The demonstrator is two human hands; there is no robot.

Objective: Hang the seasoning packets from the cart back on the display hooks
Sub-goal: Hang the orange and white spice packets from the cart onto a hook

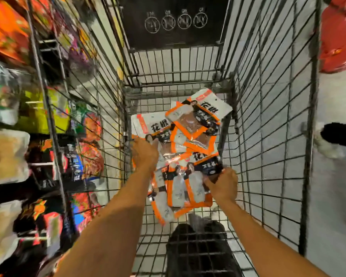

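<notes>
One wire cart [268, 136]; two bare hands; at least six seasoning packets [190, 124], overlapped too much for an exact count. Heaped across the cart's floor. White and clear pouches, orange-bordered, black lettering, brown filling showing through. Both forearms stretched down into the cart. Left hand [145, 154] back-up on the leftmost packet, fingers hidden, grip impossible to tell. Right hand [223, 183] curled around the edge of the nearest packets, thumb on top.
</notes>
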